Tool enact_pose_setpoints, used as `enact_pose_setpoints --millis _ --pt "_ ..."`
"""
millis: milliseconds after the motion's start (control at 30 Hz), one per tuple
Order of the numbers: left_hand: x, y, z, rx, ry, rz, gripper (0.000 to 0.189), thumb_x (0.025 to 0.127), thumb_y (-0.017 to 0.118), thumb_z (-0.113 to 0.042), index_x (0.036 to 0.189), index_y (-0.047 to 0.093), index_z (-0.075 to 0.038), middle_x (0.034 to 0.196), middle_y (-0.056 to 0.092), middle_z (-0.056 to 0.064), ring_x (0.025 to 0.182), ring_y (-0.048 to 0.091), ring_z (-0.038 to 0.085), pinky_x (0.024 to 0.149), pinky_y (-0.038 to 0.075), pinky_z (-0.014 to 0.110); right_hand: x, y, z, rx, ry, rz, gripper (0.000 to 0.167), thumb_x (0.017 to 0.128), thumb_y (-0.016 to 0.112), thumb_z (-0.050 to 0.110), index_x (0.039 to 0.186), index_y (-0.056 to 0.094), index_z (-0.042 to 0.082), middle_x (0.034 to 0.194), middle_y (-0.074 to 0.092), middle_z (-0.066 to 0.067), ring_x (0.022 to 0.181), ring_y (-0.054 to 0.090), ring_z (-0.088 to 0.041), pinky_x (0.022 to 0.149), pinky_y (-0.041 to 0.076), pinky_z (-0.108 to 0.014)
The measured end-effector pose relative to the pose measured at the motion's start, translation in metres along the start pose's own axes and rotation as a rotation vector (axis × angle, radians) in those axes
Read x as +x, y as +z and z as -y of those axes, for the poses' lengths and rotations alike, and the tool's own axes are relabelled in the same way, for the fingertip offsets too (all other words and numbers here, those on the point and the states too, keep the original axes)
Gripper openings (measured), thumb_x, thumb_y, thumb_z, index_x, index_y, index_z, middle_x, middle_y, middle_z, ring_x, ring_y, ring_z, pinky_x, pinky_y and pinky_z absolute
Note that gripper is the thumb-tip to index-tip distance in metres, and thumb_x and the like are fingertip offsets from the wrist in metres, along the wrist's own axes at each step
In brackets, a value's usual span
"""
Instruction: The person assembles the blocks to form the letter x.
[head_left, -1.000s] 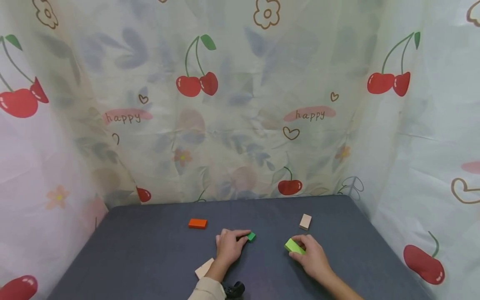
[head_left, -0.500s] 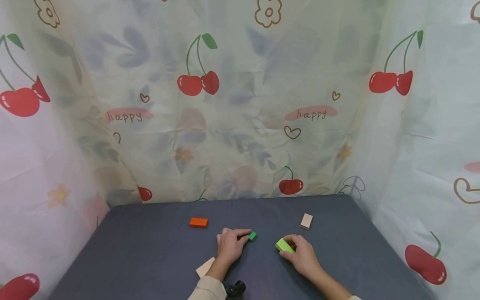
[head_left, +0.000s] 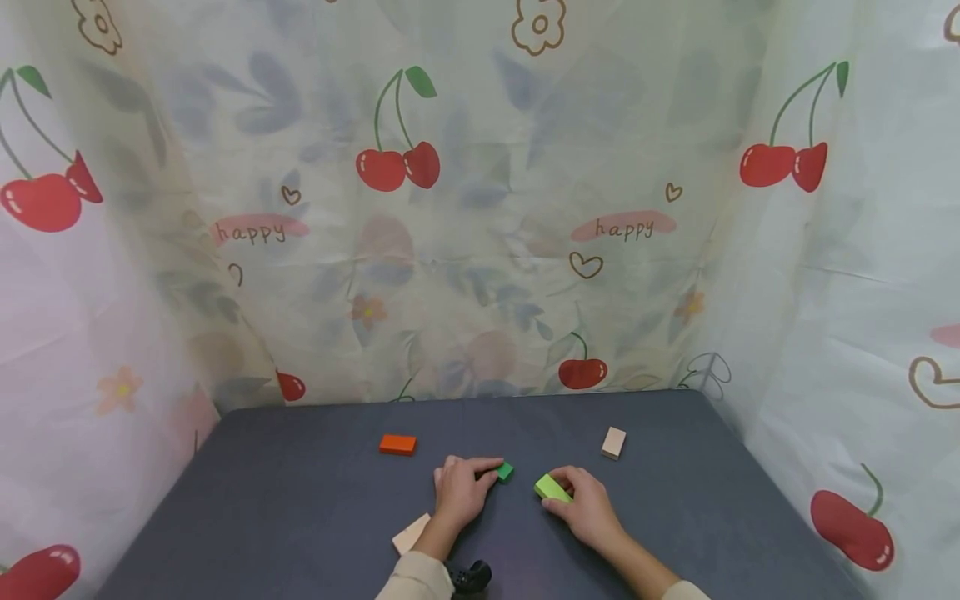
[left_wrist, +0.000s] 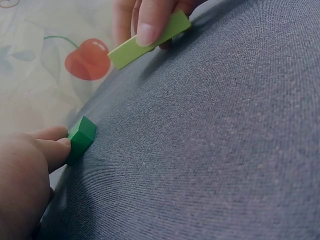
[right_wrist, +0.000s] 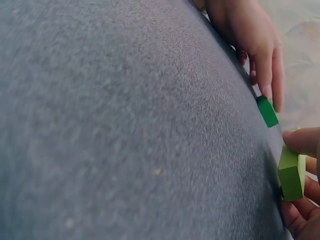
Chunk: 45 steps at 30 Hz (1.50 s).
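My left hand [head_left: 460, 493] pinches a dark green block [head_left: 506, 472] between thumb and index finger, low at the dark cloth; the left wrist view shows the same green block [left_wrist: 82, 139] tilted at the fingertips. To its right, my right hand [head_left: 587, 502] grips a longer lime-green block [head_left: 553, 489] by its sides. In the left wrist view that lime block [left_wrist: 149, 40] is held above the cloth with a shadow beneath. A short gap separates the two blocks. The right wrist view shows the end of the lime block [right_wrist: 291, 176] near the green one [right_wrist: 267, 111].
An orange block [head_left: 398, 445] lies at the back left of the dark table [head_left: 300, 500]. One pale wooden block [head_left: 613, 443] sits at the back right. Another pale block [head_left: 412, 534] is partly behind the left forearm. Printed curtains [head_left: 480, 317] stand around the table.
My right hand has moved left with the lime-green block, bringing it closer to the dark green one. The left hand stays in place with its block.
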<state>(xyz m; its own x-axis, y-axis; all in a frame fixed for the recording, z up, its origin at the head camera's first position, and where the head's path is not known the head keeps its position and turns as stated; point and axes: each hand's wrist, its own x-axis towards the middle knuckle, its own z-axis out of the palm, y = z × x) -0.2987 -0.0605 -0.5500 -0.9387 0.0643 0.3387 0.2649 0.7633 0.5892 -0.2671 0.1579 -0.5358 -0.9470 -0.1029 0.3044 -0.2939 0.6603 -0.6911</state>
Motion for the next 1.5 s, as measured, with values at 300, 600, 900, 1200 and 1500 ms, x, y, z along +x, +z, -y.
enact_pose_setpoints --millis 300,600,900,1200,1500 --pt "0.001 0.0 0.0 0.005 0.0 -0.008 0.022 0.091 0.068 -0.028 0.111 0.076 -0.03 0.108 0.071 -0.007 0.085 0.048 0.016 0.073 0.028 0.037 0.007 0.007 0.004 -0.01 0.005 0.006 0.032 0.071 0.086 0.014 0.1 0.072 0.01 0.082 0.056 0.004 0.073 0.05 -0.011 0.065 0.04 -0.029" --pt "0.0 0.001 0.001 0.007 0.013 -0.011 0.022 0.09 0.069 -0.027 0.111 0.076 -0.03 0.107 0.071 -0.007 0.085 0.048 0.016 0.072 0.028 0.038 0.012 0.013 0.008 -0.036 -0.008 0.055 0.032 0.074 0.085 0.017 0.102 0.073 0.009 0.084 0.057 0.003 0.072 0.049 -0.011 0.064 0.04 -0.029" --pt "0.0 -0.001 0.0 0.013 0.008 -0.002 0.022 0.091 0.068 -0.028 0.112 0.076 -0.03 0.109 0.071 -0.007 0.087 0.048 0.017 0.072 0.028 0.038 0.016 0.018 0.013 -0.046 -0.024 0.074 0.031 0.075 0.083 0.016 0.103 0.073 0.007 0.086 0.059 0.001 0.074 0.051 -0.012 0.066 0.041 -0.03" --pt "-0.001 -0.001 -0.001 0.016 0.021 -0.022 0.022 0.09 0.07 -0.025 0.11 0.076 -0.029 0.106 0.071 -0.005 0.084 0.048 0.017 0.07 0.027 0.039 0.019 0.023 0.014 -0.036 -0.022 0.069 0.032 0.075 0.083 0.015 0.103 0.073 0.006 0.087 0.059 0.0 0.074 0.052 -0.014 0.066 0.041 -0.03" --pt "0.0 -0.001 -0.002 0.006 0.0 0.003 0.022 0.089 0.07 -0.026 0.11 0.076 -0.03 0.106 0.071 -0.007 0.083 0.047 0.016 0.07 0.027 0.038 0.021 0.027 0.016 -0.066 -0.037 0.081 0.033 0.074 0.084 0.018 0.104 0.073 0.006 0.088 0.06 0.0 0.074 0.05 -0.013 0.065 0.039 -0.03"
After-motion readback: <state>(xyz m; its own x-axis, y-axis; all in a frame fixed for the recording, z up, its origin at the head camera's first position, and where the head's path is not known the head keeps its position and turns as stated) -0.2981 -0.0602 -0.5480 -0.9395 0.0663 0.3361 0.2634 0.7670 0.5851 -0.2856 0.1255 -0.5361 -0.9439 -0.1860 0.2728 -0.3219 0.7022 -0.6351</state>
